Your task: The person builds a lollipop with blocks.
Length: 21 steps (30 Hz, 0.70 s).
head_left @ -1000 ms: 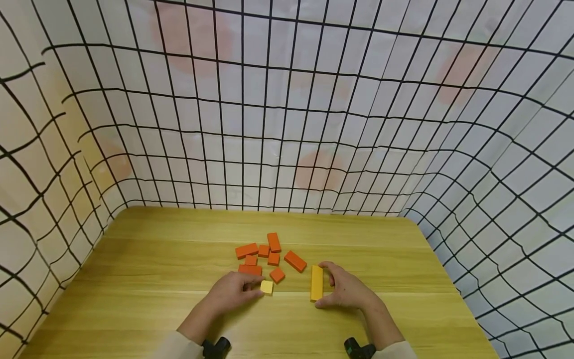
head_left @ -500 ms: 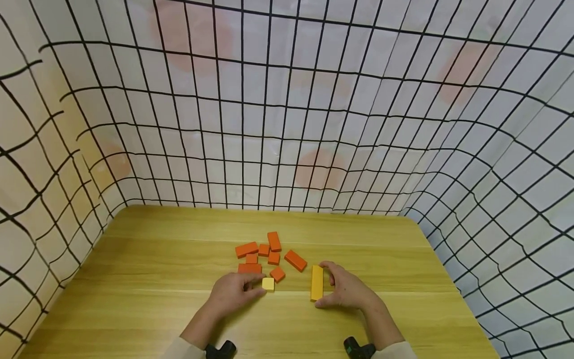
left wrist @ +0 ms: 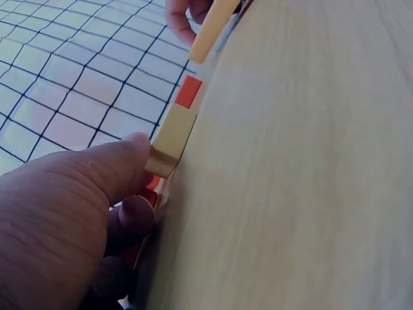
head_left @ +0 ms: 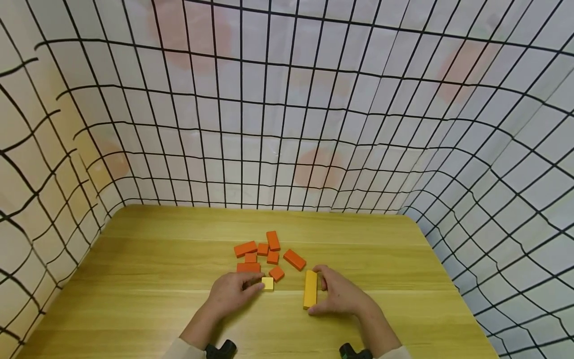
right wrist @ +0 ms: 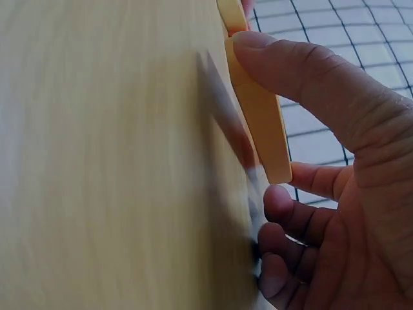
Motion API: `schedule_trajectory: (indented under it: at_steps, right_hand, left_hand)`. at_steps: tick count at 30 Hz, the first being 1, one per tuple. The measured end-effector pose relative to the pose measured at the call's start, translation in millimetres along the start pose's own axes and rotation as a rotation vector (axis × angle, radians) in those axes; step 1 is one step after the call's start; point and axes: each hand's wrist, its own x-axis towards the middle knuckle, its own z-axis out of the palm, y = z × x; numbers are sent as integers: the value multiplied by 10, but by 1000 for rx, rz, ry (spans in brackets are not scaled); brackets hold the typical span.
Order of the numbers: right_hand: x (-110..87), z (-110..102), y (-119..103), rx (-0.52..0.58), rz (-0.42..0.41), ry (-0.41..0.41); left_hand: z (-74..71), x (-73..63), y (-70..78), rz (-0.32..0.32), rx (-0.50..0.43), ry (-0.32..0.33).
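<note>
My left hand [head_left: 233, 293] pinches a small yellow block [head_left: 267, 283] at its left side. In the left wrist view the thumb tip lies against this yellow block [left wrist: 173, 132], while the other fingers are partly hidden behind the thumb. To the right, my right hand [head_left: 342, 294] grips a long yellow-orange block [head_left: 310, 289] by its two ends, thumb at the near end and a finger at the far end. Seen from the right wrist, the long block [right wrist: 266, 126] slants close over the table, with a dark reflection below it.
Several orange-red blocks, long and short, lie beyond the hands, among them a long one [head_left: 294, 260] and a short one [head_left: 276, 273]. They rest on a wood-grain table [head_left: 148, 279]. Black netting [head_left: 278, 124] before pale sheeting encloses its back and sides.
My right hand has brought the long yellow-orange block left and slightly nearer, toward the small yellow one. The left hand shifted slightly right with its block, then stayed nearly still.
</note>
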Motion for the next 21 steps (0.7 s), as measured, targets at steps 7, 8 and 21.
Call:
schedule_trajectory:
  at_steps: [7, 8, 21]
  right_hand:
    - [-21, 123, -186, 28, -87, -32]
    - [-21, 144, -215, 20, -102, -31]
    - [6, 380, -516, -35, -178, -101]
  left_hand:
    - [27, 6, -15, 4, 26, 30]
    - [29, 6, -16, 4, 26, 33]
    - [27, 5, -22, -8, 7, 35]
